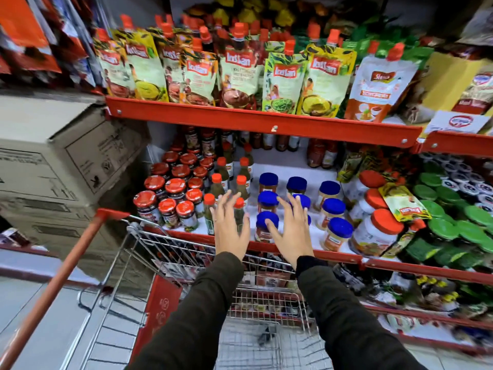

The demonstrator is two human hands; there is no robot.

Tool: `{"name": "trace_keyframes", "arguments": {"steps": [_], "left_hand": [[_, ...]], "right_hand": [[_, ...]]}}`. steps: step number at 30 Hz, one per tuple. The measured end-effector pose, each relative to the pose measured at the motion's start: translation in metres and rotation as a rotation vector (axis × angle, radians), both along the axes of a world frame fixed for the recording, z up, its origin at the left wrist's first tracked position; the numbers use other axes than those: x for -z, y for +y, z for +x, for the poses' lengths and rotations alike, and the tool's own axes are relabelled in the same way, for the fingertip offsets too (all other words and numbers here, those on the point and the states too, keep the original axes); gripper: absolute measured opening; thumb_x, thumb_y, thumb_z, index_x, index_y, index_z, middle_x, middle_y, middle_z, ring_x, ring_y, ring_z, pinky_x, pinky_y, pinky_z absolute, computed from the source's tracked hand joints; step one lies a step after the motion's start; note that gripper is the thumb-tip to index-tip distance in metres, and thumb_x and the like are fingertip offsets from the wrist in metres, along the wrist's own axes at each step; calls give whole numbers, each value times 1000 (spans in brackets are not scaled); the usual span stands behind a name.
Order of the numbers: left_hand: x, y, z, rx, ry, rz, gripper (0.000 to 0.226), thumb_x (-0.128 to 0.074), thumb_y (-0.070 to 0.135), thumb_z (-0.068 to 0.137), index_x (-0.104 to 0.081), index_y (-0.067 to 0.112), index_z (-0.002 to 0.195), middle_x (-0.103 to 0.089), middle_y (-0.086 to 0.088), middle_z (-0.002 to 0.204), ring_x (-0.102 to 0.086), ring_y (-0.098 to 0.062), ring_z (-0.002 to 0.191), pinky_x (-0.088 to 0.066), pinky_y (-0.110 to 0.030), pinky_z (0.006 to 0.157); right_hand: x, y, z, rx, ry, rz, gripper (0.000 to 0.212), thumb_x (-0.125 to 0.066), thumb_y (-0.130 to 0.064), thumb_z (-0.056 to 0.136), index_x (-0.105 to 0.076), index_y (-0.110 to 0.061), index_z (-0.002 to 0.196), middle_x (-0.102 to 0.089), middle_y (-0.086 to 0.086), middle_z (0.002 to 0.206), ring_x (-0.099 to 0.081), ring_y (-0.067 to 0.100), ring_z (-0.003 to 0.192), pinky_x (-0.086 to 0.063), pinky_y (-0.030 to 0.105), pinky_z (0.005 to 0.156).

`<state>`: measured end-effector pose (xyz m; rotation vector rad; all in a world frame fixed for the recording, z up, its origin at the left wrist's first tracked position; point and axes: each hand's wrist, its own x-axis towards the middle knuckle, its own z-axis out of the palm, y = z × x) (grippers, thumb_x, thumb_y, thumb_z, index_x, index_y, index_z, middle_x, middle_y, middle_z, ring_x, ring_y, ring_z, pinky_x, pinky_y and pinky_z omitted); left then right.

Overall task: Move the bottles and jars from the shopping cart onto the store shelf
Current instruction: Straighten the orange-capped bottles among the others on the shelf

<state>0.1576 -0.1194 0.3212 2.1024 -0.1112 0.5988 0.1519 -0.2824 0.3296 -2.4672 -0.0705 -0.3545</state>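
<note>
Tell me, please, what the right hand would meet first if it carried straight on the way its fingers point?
Probably the blue-lidded jars on the middle shelf: the open right hand points up and forward over the front row, fingers spread. Depth is unclear from this single view, so it may already be near the lids.

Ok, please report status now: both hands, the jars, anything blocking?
Left hand and right hand open, fingers spread, holding nothing, over shelf edge. Blue-lid jars and orange-cap bottles standing on shelf. Cart basket looks about empty. Nothing blocking.
</note>
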Motion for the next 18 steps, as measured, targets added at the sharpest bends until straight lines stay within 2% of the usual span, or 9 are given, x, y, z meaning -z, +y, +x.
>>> {"name": "trace_keyframes", "arguments": {"steps": [2, 6, 8, 10, 14, 18], "left_hand": [[0, 19, 6, -25, -2, -26, 46, -50, 30, 98, -40, 25, 143, -27, 7, 156, -26, -20, 149, -29, -44, 120], [-1, 52, 19, -53, 53, -85, 56, -53, 24, 97, -32, 22, 149, -18, 2, 161, -20, -17, 150, -24, -31, 119], [-2, 67, 26, -31, 127, -139, 64, -55, 21, 97, -24, 19, 154, -13, -3, 164, -18, -17, 151, -21, -25, 118], [-2, 81, 34, 2, 238, -159, 71, -57, 22, 97, -18, 17, 156, -13, -5, 165, -17, -19, 152, -19, -24, 118], [-3, 101, 49, 99, 403, -113, 73, -61, 25, 95, -23, 12, 155, -25, -9, 163, -24, -23, 151, -22, -36, 123], [-8, 109, 61, 186, 419, -111, 56, -65, 14, 92, -45, 7, 145, -56, -15, 142, -51, -28, 134, -39, -41, 114]], "right_hand": [[-3, 16, 5, -24, -3, 44, 62, -62, -34, 97, -36, -23, 153, -26, 1, 167, -15, 25, 158, -17, 53, 127], [-9, 46, 16, -73, 73, 121, 66, -63, -38, 97, -34, -20, 154, -29, 1, 165, -30, 23, 152, -31, 43, 123], [-11, 60, 22, -93, 129, 176, 69, -64, -39, 97, -33, -20, 155, -31, 4, 164, -36, 24, 149, -35, 41, 121], [-13, 72, 29, -85, 170, 211, 71, -67, -38, 95, -34, -19, 155, -36, 8, 161, -40, 27, 146, -37, 42, 119], [-14, 91, 43, -26, 212, 203, 69, -74, -32, 91, -43, -13, 151, -50, 11, 153, -47, 29, 142, -41, 41, 115], [-12, 101, 53, 51, 205, 200, 43, -77, -23, 89, -63, -9, 126, -70, 13, 119, -65, 32, 113, -53, 41, 95]]}}
